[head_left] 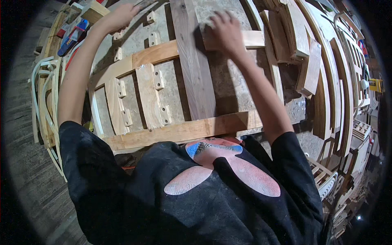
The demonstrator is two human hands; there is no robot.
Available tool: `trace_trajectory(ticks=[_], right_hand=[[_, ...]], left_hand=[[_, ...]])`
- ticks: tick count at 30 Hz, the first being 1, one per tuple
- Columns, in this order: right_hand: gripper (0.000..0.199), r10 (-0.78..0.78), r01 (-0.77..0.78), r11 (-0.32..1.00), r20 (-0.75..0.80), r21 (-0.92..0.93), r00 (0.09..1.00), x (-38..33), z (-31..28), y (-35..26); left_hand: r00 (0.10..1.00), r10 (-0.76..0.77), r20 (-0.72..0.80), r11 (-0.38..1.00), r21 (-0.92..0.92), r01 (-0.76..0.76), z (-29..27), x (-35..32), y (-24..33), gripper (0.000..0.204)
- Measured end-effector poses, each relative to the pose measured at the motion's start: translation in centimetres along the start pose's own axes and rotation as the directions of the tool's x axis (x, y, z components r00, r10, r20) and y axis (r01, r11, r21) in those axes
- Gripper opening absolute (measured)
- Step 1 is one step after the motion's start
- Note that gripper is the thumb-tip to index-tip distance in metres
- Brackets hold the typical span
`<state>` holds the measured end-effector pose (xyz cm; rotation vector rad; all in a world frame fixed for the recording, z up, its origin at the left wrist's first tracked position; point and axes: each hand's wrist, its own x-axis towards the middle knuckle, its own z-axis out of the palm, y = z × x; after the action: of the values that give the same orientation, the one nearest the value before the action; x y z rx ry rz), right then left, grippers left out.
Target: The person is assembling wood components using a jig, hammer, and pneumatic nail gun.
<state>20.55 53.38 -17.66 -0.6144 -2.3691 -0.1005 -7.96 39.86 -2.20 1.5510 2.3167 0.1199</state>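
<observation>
a grey, speckled flat worktop (225,79) is spreading out, grey plank flooring (32,175) showing at left and stacked pale wooden boards (296,30) standing at right. a flat, pale wooden frame (171,135) is lying nearer the body (192,216) than both hands, a long grey-brown wooden plank (192,61) running between them. the left hand (122,17) is bending beside a slender dark object (145,4) and the blurred right hand (225,32) is overlapping a short pale wooden bar (254,38); whether either is grasping, i cannot tell.

On worktop (230,79): rail (192,130) lies at 6 o'clock, plank (192,69) at 12, blocks (158,81) at plank's 9 o'clock; board stack (295,34) sits at 2.
</observation>
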Motion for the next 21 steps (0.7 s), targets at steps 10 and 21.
trace_trajectory(ticks=[10,21], right_hand=[[0.062,0.109,-0.131,0.985,0.185,0.114,0.977,-2.3,-2.6,-11.1],[0.085,0.174,-0.229,0.968,0.379,0.106,0.909,-5.2,-6.8,-14.3]], left_hand=[[0.988,0.072,-0.135,0.993,0.106,-0.058,1.5,-1.4,0.2,0.043],[0.969,0.147,-0.197,0.957,0.278,-0.089,1.9,-1.5,-0.3,0.047]])
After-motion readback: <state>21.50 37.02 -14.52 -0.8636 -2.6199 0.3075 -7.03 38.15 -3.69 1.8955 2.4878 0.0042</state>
